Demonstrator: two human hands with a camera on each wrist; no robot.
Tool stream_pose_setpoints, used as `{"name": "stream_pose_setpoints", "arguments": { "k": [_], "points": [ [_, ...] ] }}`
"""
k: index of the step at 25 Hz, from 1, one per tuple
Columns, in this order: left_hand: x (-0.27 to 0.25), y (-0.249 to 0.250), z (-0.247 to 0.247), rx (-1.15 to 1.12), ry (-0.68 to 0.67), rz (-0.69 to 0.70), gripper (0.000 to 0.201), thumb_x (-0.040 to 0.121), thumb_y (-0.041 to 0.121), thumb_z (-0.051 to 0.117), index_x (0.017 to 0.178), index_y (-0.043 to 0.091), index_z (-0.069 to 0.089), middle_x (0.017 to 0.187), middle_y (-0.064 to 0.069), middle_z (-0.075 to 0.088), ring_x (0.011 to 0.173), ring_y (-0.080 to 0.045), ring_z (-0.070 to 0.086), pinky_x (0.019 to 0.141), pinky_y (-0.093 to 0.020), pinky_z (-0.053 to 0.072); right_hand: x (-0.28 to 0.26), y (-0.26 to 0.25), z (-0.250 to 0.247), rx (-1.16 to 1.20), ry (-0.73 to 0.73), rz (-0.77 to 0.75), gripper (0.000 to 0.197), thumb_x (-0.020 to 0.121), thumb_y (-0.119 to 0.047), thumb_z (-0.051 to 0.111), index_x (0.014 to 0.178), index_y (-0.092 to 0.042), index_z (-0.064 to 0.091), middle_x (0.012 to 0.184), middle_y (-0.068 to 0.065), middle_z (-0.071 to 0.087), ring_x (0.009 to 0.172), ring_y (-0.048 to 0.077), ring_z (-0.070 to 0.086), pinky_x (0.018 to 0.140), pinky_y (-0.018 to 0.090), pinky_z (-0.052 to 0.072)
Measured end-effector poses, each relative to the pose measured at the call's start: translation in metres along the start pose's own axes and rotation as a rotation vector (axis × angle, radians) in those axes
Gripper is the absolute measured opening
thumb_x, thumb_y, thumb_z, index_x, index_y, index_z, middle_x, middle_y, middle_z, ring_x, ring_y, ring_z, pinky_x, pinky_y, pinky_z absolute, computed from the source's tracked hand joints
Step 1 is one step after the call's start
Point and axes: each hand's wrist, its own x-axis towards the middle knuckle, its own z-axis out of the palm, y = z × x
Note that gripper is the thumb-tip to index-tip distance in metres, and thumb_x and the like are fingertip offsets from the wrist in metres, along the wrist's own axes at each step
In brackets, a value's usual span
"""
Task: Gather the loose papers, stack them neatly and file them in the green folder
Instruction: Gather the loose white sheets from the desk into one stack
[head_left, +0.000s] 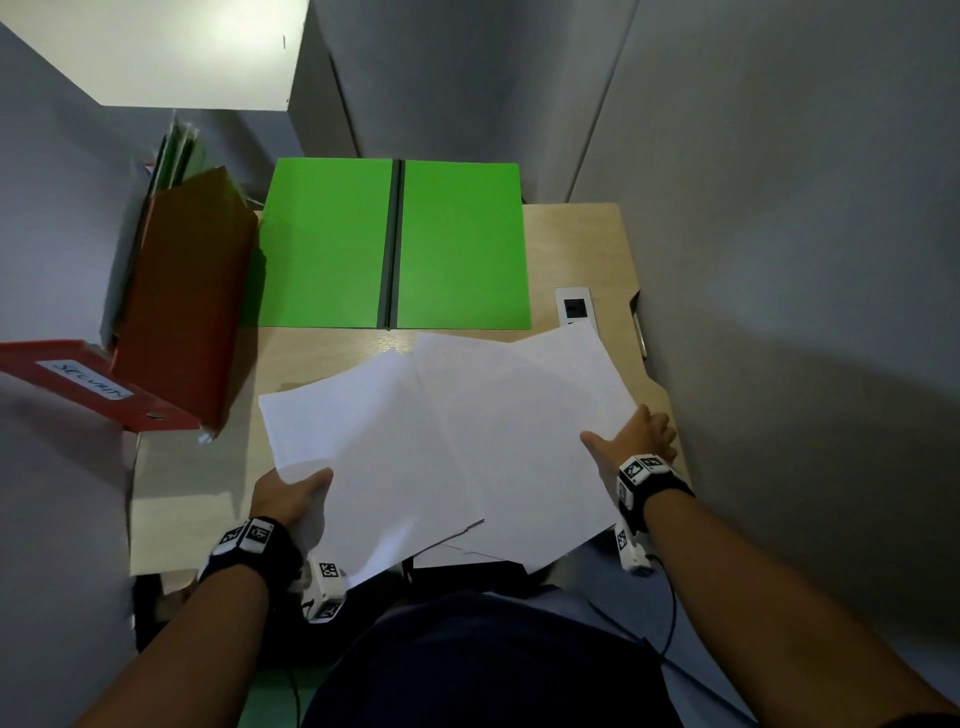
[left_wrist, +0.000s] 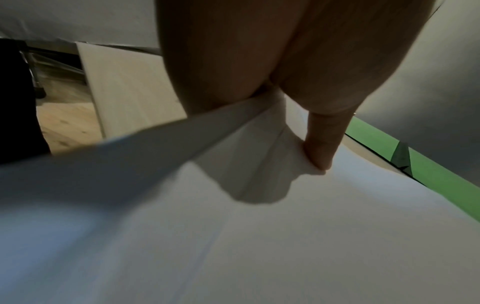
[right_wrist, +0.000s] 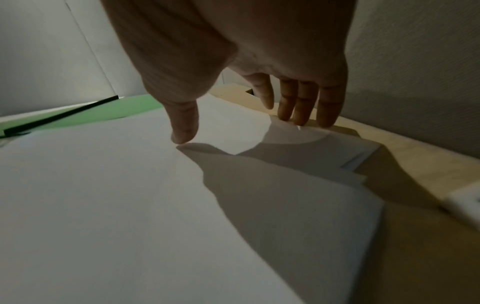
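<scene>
Several loose white papers (head_left: 441, 447) lie fanned and overlapping on the wooden desk (head_left: 332, 353), their near edge hanging over the desk front. My left hand (head_left: 291, 496) grips their near-left edge, thumb on top; in the left wrist view the papers (left_wrist: 259, 226) crease under the thumb. My right hand (head_left: 636, 434) rests at the sheets' right edge with straight fingers (right_wrist: 298, 107) and the thumb tip touching the papers (right_wrist: 130, 195). The green folder (head_left: 395, 244) lies open and flat behind the papers, also seen as the green folder (left_wrist: 420, 164) and the green folder (right_wrist: 109, 113) in the wrist views.
A brown file box (head_left: 182, 301) and a red binder (head_left: 93, 384) stand at the left of the desk. A white socket plate (head_left: 574, 306) sits at the right, beside the grey wall (head_left: 779, 260). Partitions close in the desk on three sides.
</scene>
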Motion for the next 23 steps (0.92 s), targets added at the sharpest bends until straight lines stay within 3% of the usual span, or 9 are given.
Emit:
{"name": "stream_pose_setpoints", "arguments": {
  "k": [5, 7, 9, 10, 14, 16, 20, 23],
  "points": [
    [0.003, -0.004, 0.006, -0.023, 0.006, -0.006, 0.024, 0.073, 0.016, 0.079, 0.093, 0.007, 0.070, 0.097, -0.012, 0.074, 0.093, -0.036, 0.070, 0.080, -0.041, 0.052, -0.009, -0.019, 0.001, 0.115, -0.089, 0.065, 0.095, 0.053, -0.060, 0.075, 0.123, -0.007, 0.041, 0.128, 0.016, 0.049, 0.120, 0.037, 0.044, 0.095, 0.052, 0.044],
    [0.004, -0.007, 0.007, -0.050, -0.001, -0.004, 0.022, 0.075, 0.012, 0.078, 0.094, 0.007, 0.070, 0.098, -0.013, 0.073, 0.095, -0.037, 0.069, 0.079, -0.040, 0.051, -0.013, -0.025, -0.004, 0.177, -0.174, 0.076, 0.093, 0.053, -0.056, 0.077, 0.122, -0.004, 0.043, 0.119, 0.016, 0.056, 0.112, 0.037, 0.053, 0.088, 0.047, 0.050],
    [0.003, -0.009, 0.008, -0.060, 0.001, -0.003, 0.020, 0.076, 0.011, 0.077, 0.094, 0.007, 0.069, 0.100, -0.014, 0.073, 0.095, -0.036, 0.069, 0.080, -0.041, 0.051, -0.017, -0.028, -0.011, 0.210, -0.262, 0.043, 0.076, 0.063, -0.046, 0.077, 0.115, 0.003, 0.051, 0.107, 0.015, 0.063, 0.099, 0.035, 0.061, 0.078, 0.038, 0.053],
    [0.001, -0.008, 0.008, -0.055, 0.007, 0.007, 0.019, 0.078, 0.010, 0.077, 0.095, 0.007, 0.069, 0.100, -0.014, 0.073, 0.094, -0.036, 0.068, 0.081, -0.042, 0.051, -0.019, -0.029, -0.014, 0.223, -0.301, 0.041, 0.066, 0.068, -0.039, 0.076, 0.110, 0.006, 0.055, 0.106, 0.018, 0.066, 0.095, 0.035, 0.064, 0.077, 0.039, 0.054],
    [-0.006, -0.003, 0.011, -0.050, 0.013, 0.025, 0.021, 0.083, 0.007, 0.073, 0.103, 0.003, 0.066, 0.102, -0.015, 0.069, 0.093, -0.034, 0.065, 0.083, -0.040, 0.049, -0.017, -0.029, -0.013, 0.269, -0.363, 0.050, 0.051, 0.064, -0.027, 0.079, 0.102, 0.002, 0.060, 0.109, 0.018, 0.067, 0.088, 0.032, 0.065, 0.087, 0.047, 0.055],
    [-0.011, -0.001, 0.012, -0.050, 0.005, 0.034, 0.024, 0.086, 0.004, 0.071, 0.109, 0.000, 0.065, 0.103, -0.015, 0.067, 0.092, -0.033, 0.063, 0.084, -0.038, 0.047, -0.014, -0.027, -0.011, 0.311, -0.414, 0.055, 0.063, 0.061, -0.026, 0.084, 0.111, 0.003, 0.059, 0.112, 0.016, 0.066, 0.093, 0.032, 0.063, 0.088, 0.044, 0.053],
    [-0.008, 0.000, 0.011, 0.014, 0.003, 0.041, 0.029, 0.085, 0.008, 0.073, 0.112, 0.001, 0.064, 0.105, -0.014, 0.066, 0.095, -0.033, 0.062, 0.087, -0.040, 0.047, -0.015, -0.020, -0.013, 0.359, -0.404, 0.036, 0.061, 0.072, -0.017, 0.080, 0.121, 0.007, 0.052, 0.118, 0.017, 0.061, 0.104, 0.034, 0.059, 0.081, 0.036, 0.044],
    [-0.002, -0.005, 0.008, 0.059, 0.024, 0.041, 0.028, 0.080, 0.012, 0.076, 0.106, 0.005, 0.068, 0.105, -0.013, 0.071, 0.099, -0.037, 0.067, 0.087, -0.045, 0.053, -0.013, -0.016, -0.020, 0.404, -0.334, 0.026, 0.047, 0.074, -0.008, 0.075, 0.114, 0.007, 0.057, 0.109, 0.014, 0.063, 0.092, 0.029, 0.057, 0.080, 0.035, 0.045]
  ]
}}
